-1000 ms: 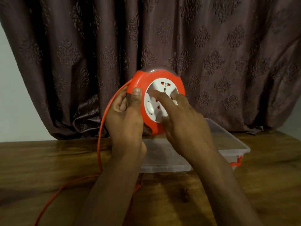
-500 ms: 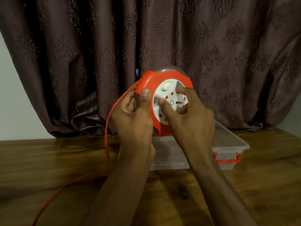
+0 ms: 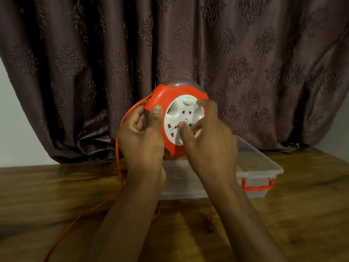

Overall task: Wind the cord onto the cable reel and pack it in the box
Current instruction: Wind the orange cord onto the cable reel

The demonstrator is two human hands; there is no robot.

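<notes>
Cable reel (image 3: 160,99): round, glossy orange plastic shell w/ white socket face (image 3: 184,120), held upright in the air above the worktop (image 3: 56,186), in front of the box.
Left hand (image 3: 140,137): grip clenched on reel's left rim, thumb flat on front edge, fingers curled behind; forearm angled up from below.
Right hand (image 3: 211,146): fingertips (image 3: 182,124) pressed on white face near centre, fingers bent, blurred; grip on face loose, not clenched.
Cord (image 3: 119,148): thin, orange, leaves reel's left side, hangs down, trails across wood worktop to lower left.
Box (image 3: 264,163): clear plastic, rectangular, orange handle (image 3: 257,187), open, on worktop behind hands.
Curtain (image 3: 245,53): dark, embossed pattern, at rear.
</notes>
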